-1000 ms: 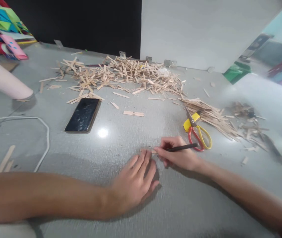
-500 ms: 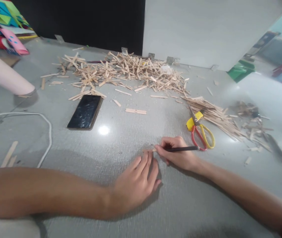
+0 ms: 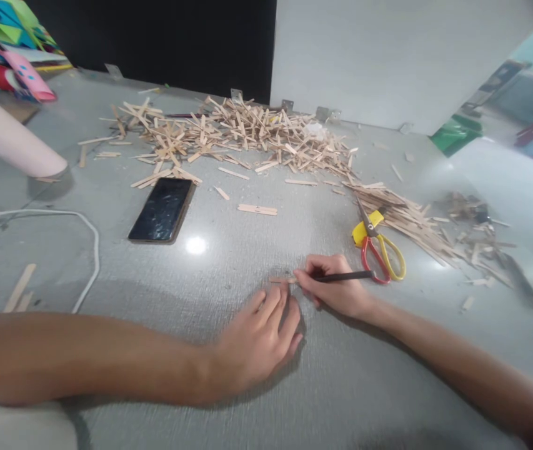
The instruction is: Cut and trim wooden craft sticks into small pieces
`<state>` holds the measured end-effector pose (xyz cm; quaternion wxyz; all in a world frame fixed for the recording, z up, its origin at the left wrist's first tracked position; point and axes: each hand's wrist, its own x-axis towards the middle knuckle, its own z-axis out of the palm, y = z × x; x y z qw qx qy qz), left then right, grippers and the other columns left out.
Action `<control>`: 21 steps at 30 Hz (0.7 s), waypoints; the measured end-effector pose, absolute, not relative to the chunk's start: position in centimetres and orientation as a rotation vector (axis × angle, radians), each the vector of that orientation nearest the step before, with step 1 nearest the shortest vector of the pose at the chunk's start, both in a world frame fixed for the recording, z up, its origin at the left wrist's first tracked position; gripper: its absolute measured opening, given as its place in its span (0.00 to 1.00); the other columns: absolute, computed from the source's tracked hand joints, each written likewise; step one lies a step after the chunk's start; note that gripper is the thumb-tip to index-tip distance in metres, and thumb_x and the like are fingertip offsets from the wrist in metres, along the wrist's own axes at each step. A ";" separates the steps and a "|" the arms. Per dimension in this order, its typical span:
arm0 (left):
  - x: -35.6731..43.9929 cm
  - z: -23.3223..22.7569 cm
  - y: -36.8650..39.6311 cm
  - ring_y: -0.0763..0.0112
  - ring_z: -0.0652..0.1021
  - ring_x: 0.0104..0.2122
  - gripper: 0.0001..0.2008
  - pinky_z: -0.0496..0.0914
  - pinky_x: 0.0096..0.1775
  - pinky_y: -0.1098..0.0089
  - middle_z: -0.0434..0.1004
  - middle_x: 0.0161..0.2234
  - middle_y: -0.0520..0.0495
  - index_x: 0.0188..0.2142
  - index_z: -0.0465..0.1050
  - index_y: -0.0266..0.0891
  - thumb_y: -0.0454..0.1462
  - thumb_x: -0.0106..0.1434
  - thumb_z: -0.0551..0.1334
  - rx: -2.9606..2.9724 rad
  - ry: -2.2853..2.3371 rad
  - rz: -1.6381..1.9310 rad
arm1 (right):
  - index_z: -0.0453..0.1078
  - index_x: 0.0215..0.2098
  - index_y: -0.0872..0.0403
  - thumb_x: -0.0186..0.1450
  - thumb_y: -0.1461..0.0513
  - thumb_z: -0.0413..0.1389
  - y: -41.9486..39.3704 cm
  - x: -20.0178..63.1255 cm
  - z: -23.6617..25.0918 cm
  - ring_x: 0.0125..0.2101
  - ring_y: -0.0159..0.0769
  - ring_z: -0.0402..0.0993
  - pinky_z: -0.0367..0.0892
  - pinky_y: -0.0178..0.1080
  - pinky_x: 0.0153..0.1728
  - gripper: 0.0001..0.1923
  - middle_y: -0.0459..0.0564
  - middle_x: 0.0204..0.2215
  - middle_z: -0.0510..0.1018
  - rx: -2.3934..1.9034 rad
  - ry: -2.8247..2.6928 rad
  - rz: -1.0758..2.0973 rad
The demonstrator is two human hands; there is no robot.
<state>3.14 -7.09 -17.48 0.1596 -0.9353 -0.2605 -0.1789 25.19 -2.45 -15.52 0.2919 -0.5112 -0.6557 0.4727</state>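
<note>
Small wooden stick (image 3: 279,280) lies flat mid-tabletop (image 3: 229,262), toward the near edge. Right hand (image 3: 336,289) has its fingers pinching a dark pencil (image 3: 341,276), tip at the stick's end. Left hand (image 3: 259,340) rests flat just beside it, fingers loosely together. I'd pin the stick down so the mark stays clean. Scissors (image 3: 378,247) sit near the right hand.
</note>
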 end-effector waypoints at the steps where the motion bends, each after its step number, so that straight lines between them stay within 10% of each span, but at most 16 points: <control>1: 3.1 -17.4 -7.1 0.46 0.83 0.50 0.24 0.73 0.49 0.56 0.84 0.53 0.24 0.54 0.79 0.23 0.42 0.78 0.53 -2.669 -0.737 -0.506 | 0.63 0.24 0.50 0.73 0.49 0.62 -2.4 25.1 -15.5 0.12 0.29 0.68 0.61 0.32 0.15 0.24 0.40 0.14 0.72 -1.361 -1.743 1.260; 21: 3.0 -17.2 -6.8 0.56 0.87 0.29 0.26 0.76 0.22 0.64 0.79 0.58 0.16 0.58 0.75 0.20 0.39 0.79 0.48 -2.834 -0.741 -0.370 | 0.63 0.23 0.50 0.73 0.53 0.60 -2.3 25.1 -15.6 0.11 0.27 0.68 0.60 0.30 0.14 0.22 0.39 0.13 0.71 -1.328 -1.762 1.225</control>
